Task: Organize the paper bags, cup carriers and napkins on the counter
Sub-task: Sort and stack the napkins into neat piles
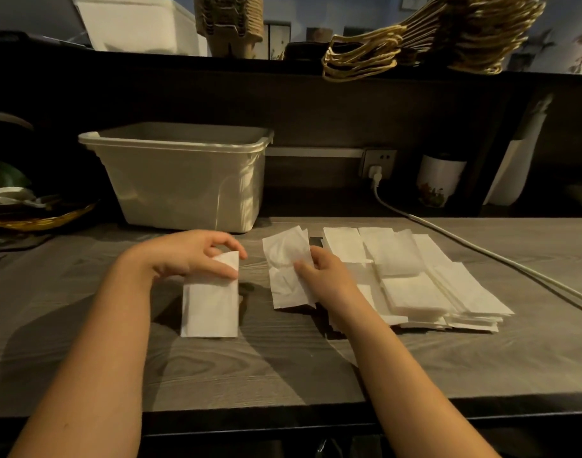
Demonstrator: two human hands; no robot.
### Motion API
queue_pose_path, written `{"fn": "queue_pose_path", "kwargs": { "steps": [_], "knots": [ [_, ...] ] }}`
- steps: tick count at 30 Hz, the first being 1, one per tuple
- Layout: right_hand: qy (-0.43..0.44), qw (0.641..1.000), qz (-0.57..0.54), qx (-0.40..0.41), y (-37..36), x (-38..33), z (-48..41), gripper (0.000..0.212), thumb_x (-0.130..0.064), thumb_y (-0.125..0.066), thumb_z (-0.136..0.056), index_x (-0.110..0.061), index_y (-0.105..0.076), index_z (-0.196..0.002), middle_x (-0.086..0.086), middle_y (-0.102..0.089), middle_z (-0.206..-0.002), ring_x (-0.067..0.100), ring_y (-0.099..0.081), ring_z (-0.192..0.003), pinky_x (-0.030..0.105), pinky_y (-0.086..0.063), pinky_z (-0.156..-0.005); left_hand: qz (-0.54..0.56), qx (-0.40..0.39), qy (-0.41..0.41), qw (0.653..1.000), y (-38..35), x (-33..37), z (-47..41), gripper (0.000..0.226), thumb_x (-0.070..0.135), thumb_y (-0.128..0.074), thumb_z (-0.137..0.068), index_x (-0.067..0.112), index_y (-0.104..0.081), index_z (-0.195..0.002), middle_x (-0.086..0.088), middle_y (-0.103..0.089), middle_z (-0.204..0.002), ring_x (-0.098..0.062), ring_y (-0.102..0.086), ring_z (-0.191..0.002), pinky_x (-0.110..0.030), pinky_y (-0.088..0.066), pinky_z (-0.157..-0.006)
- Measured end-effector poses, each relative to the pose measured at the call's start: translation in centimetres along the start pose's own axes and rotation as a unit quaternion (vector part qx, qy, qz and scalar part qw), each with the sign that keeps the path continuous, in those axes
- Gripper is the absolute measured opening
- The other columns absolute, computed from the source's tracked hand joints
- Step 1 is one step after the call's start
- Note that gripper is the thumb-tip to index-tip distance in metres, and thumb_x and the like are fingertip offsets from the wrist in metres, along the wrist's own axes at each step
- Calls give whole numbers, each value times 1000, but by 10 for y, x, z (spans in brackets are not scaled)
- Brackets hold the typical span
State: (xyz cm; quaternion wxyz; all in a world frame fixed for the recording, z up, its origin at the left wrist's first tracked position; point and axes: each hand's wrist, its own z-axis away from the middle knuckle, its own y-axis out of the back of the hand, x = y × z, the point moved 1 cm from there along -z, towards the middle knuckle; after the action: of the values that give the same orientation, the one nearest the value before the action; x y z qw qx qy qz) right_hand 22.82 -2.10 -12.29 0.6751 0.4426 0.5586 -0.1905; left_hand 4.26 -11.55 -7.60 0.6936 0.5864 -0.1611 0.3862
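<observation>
A neat stack of folded white napkins point(210, 304) lies on the grey wood counter point(283, 365). My left hand point(190, 254) holds its far end, thumb on top. My right hand point(322, 276) pinches a loose unfolded napkin point(288, 269) just right of the stack. A spread pile of napkins point(412, 279) covers the counter further right. On the upper shelf lie paper bags with twisted handles point(425, 38) and a stack of brown cup carriers point(230, 21).
An empty beige plastic bin point(183, 173) stands behind my hands. A white cable point(481, 249) runs from a wall socket point(378, 163) across the right side. A white cup point(440, 180) sits at back right, a yellow dish point(41, 219) with clutter at left.
</observation>
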Motion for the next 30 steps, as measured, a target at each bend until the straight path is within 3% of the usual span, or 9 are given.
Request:
{"fn": "queue_pose_path", "kwargs": {
  "steps": [2,5,10,13,17,20,23,25,30],
  "knots": [
    [7,1000,-21,-14,-2,1,2,30,-23,-46,-98,-17,-55,-126,3,-65,-112,17,-63,-98,36,-54,-86,92,-45,-79,992,-8,18,9,38,26,-72,-67,27,-60,-103,4,-70,-77,-11,-66,-76,-26,-53,-69],
    [4,996,-68,-49,-5,0,6,19,-25,-49,-97,-21,-60,-111,3,-67,-103,18,-65,-94,39,-55,-86,128,-27,-145,981,-20,36,9,42,29,-72,-63,27,-60,-103,4,-70,-80,-10,-67,-77,-21,-51,-67],
    [-36,977,-166,-130,-5,-3,11,10,-28,-56,-93,-23,-65,-94,-3,-71,-85,11,-67,-76,26,-55,-68,55,52,-157,985,-29,38,-6,27,24,-71,-78,36,-59,-98,12,-65,-93,-4,-63,-86,-15,-47,-67],
    [-58,971,-178,-150,-5,-4,13,16,-34,-53,-93,-22,-63,-96,1,-68,-90,15,-65,-83,30,-53,-74,61,87,-155,982,-31,38,-10,23,22,-68,-82,37,-56,-94,11,-61,-97,-5,-59,-89,-15,-45,-64],
    [-77,967,-205,-129,-7,-3,12,29,-48,-43,-95,-25,-57,-105,7,-65,-104,22,-64,-96,34,-52,-84,46,133,-158,977,-32,36,-13,22,23,-68,-82,37,-56,-94,13,-60,-98,-3,-57,-87,-12,-41,-59],
    [-35,980,-147,-130,-7,-3,15,15,-36,-51,-94,-27,-57,-104,5,-64,-106,21,-62,-99,37,-51,-89,32,141,-173,974,-34,36,-15,20,24,-67,-84,37,-57,-97,15,-59,-99,0,-57,-89,-12,-41,-63],
    [-17,987,-128,-92,0,-5,18,32,-27,-54,-94,-18,-52,-125,2,-62,-107,17,-61,-97,31,-53,-83,131,194,-155,960,-33,38,-18,12,26,-55,-92,30,-57,-103,12,-60,-95,-1,-56,-87,-17,-41,-64],
    [8,989,-134,-57,10,-9,25,30,-28,-53,-94,-21,-51,-123,-2,-61,-103,14,-60,-94,26,-51,-77,180,240,-110,948,-33,37,-22,14,29,-47,-96,26,-57,-106,11,-61,-93,-4,-55,-82,-20,-40,-63],
    [33,986,-166,-1,47,-3,54,16,-27,-52,-94,-26,-60,-108,-1,-64,-97,17,-63,-91,34,-57,-73,127,169,-101,972,-53,65,-37,8,27,-51,-94,25,-58,-98,9,-61,-94,-5,-57,-86,-24,-46,-76]
  ]
}}
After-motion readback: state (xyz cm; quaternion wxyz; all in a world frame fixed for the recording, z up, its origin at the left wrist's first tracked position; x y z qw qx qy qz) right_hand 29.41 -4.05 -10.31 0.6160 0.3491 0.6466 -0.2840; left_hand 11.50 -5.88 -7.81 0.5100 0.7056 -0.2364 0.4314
